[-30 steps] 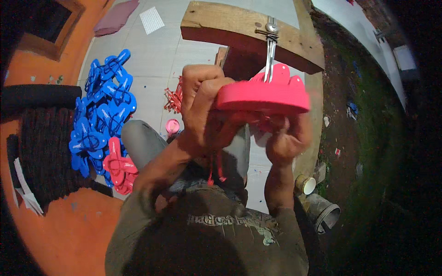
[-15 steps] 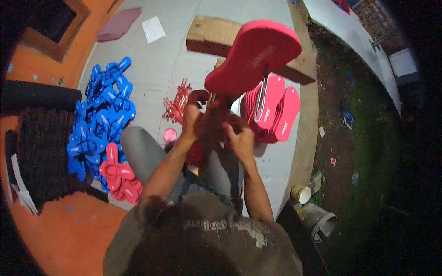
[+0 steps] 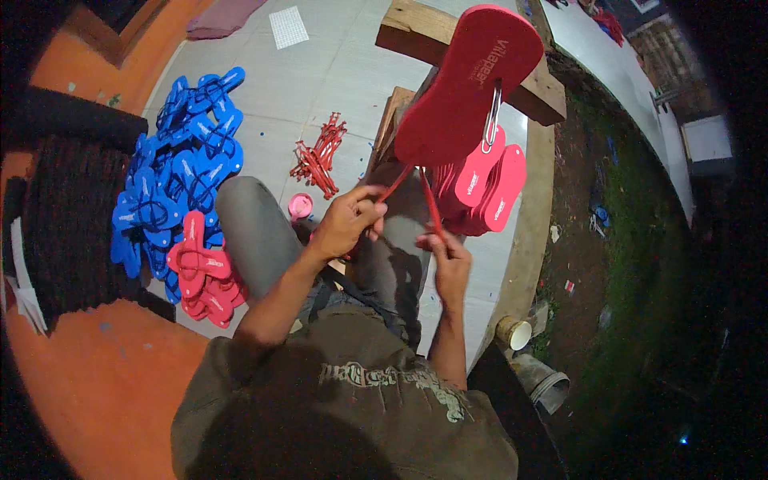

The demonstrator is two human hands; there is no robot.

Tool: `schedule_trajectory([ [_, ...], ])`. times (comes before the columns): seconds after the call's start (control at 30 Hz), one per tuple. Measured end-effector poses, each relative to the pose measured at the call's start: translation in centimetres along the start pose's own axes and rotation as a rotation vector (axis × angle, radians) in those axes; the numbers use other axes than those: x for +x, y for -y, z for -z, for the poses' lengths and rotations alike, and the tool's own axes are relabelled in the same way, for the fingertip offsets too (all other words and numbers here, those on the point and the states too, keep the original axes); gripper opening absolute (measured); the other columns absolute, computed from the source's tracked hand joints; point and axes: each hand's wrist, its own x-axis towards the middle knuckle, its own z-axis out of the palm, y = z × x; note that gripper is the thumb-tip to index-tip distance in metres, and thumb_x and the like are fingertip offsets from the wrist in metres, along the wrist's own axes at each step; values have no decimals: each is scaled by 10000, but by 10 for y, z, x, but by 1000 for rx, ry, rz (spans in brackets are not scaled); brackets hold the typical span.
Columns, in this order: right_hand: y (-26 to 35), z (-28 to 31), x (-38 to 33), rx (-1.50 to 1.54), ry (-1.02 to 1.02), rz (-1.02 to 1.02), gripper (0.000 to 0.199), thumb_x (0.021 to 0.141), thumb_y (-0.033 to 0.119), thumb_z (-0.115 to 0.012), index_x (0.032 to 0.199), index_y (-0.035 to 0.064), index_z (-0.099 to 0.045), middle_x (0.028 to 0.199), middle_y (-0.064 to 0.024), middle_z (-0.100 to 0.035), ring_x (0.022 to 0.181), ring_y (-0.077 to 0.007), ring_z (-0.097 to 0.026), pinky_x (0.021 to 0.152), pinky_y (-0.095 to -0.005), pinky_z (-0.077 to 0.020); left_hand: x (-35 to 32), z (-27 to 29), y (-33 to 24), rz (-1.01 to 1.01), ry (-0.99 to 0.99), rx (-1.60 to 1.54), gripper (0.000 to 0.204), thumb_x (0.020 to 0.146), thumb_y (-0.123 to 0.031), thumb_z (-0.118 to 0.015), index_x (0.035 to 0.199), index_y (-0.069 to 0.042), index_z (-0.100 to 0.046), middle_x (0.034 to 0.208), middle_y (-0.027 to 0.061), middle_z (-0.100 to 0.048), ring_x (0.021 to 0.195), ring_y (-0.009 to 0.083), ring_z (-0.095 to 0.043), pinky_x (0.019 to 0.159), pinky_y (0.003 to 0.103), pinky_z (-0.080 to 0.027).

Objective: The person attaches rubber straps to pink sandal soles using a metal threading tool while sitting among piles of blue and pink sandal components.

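Straight ahead, a pink flip-flop sole (image 3: 472, 88) stands tilted, propped on a wooden stand (image 3: 412, 32). A metal wire hook (image 3: 493, 120) sticks out of its face. Below its lower end hangs a red flip-flop strap (image 3: 431, 204), its two arms spread in a V. My left hand (image 3: 350, 222) pinches the left arm of the strap. In my right hand (image 3: 450, 260) the right arm's end is held between thumb and fingers. Metal prongs show where the strap meets the sole's underside; the exact join is too small to tell.
Stacked pink soles (image 3: 500, 188) stand right of the stand. Loose red straps (image 3: 322, 156) and a small pink cup (image 3: 301, 206) lie left of it. Further left are piled blue flip-flops (image 3: 180, 180) and pink flip-flops (image 3: 204, 272). White buckets (image 3: 514, 332) stand at the right edge.
Both hands have come down and away from the sole, drawing out the red strap's arms, now plainly visible. The view has shifted, and the sole shows further up and right.
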Motion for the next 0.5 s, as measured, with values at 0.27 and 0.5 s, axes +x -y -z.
schedule_trajectory([
  [0.27, 6, 40, 7, 1017, 3, -80, 68, 820, 88, -545, 836, 49, -492, 746, -47, -575, 722, -147, -564, 767, -306, -454, -15, 19, -48, -71, 41, -995, 454, 825, -354, -524, 1122, -22, -435, 759, 68, -576, 634, 165, -541, 635, 317, -428],
  [0.5, 34, 28, 56, 1187, -70, 100, 150, 825, 174, -555, 869, 32, -578, 932, -62, -597, 794, -176, -571, 776, -319, -466, 50, 1, -108, -300, -547, 494, 265, 829, -253, -543, 817, 2, -615, 683, 44, -572, 615, 88, -496, 586, 204, -404],
])
